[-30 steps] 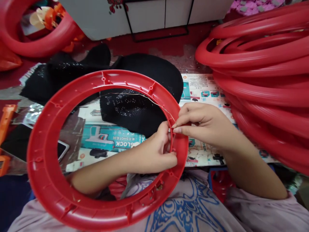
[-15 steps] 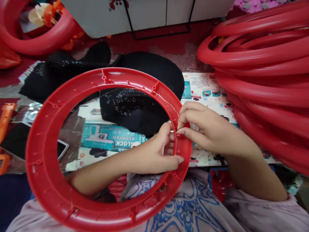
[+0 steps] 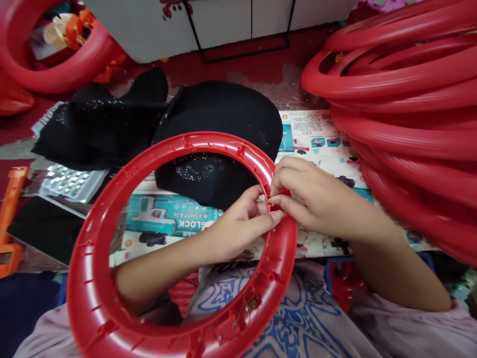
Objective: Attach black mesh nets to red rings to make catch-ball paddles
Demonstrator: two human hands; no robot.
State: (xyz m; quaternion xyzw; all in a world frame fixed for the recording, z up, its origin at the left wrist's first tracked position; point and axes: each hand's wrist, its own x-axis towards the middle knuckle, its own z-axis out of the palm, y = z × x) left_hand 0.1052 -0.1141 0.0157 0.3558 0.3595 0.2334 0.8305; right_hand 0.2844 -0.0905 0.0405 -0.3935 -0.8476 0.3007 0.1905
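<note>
A red plastic ring (image 3: 87,278), hollow side up with ribs and small pegs inside its channel, is tilted over my lap. My left forearm reaches through the ring's opening. My left hand (image 3: 248,223) grips the inner rim on the right side, thumb over the channel. At the same stretch of channel, my right hand (image 3: 305,199) pinches thumb and forefinger together on a thin pale wire (image 3: 257,150) that runs along the upper right of the channel. The pinched part is hidden by the fingers. A small electronic part (image 3: 252,303) with wires sits in the lower right channel.
Black cloth pieces (image 3: 219,109) with shiny dots lie behind the ring on printed cardboard (image 3: 313,124). Stacked red rings (image 3: 402,129) rise at the right. On the left are a clear tray of shiny round pieces (image 3: 72,183), a dark flat panel (image 3: 44,226) and an orange frame (image 3: 13,214).
The ring has tilted, its far edge dropping toward me and its left side shifting right. My left thumb has moved up the channel, closer to my right fingertips, which stay pinched.
</note>
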